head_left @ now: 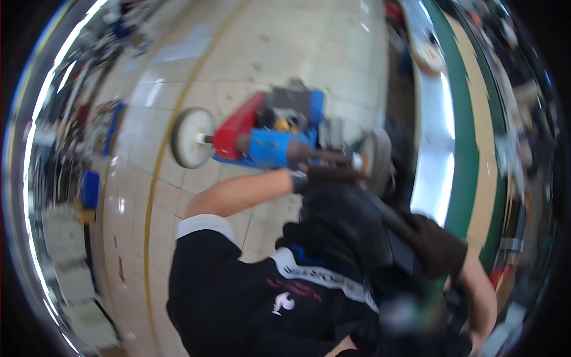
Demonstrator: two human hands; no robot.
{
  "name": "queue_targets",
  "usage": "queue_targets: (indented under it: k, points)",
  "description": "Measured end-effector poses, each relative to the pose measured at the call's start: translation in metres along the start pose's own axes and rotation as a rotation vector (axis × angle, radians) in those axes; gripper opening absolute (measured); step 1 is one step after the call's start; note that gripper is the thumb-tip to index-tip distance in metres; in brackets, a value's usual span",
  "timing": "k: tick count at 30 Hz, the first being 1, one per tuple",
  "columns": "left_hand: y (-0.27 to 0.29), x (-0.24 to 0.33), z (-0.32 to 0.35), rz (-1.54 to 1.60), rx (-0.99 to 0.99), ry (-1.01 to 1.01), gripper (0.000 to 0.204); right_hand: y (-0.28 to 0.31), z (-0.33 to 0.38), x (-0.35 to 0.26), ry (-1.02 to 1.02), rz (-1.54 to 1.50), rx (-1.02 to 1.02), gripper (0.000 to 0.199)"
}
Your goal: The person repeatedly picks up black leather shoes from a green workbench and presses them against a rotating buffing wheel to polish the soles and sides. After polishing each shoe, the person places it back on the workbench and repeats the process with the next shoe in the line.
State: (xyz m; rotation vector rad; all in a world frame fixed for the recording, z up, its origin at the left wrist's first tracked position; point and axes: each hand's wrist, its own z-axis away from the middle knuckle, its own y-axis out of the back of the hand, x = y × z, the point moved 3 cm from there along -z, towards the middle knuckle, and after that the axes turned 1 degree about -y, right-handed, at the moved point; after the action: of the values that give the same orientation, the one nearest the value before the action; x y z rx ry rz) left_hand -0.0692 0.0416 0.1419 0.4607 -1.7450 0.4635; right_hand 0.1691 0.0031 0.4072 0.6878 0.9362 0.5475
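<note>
A glossy black, rounded piece (348,223), blurred by motion so that its kind does not show, is in front of my chest. Dark brown gloves cover both hands. My left hand (333,174) closes over its upper edge, close to the right wheel of the machine. Against its right side lies my right hand (431,241), fingers bent over the edge and partly hidden. Just beyond them stands a two-ended buffing machine with a blue shaft housing (270,147), a pale left wheel (193,138) and a greyish right wheel (377,160).
Red guarding (238,126) and a dark motor (291,102) belong to the machine. A bench with a green and tan top (476,137) runs along the right. A yellow line (156,184) crosses the tiled floor at left, with a blue bin (89,189) beyond it.
</note>
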Motion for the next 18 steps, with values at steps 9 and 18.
queue_targets:
  k: [9, 18]
  points:
    - [-0.093, -0.029, 0.024, 0.420, 0.352, 0.435, 0.083, -0.201, 0.019, 0.028, -0.677, -1.603, 0.373, 0.072]
    - [-0.102, -0.120, -0.030, -0.001, 0.497, 0.130, 0.046, -0.339, -0.007, 0.011, -0.556, -1.947, 1.161, 0.051]
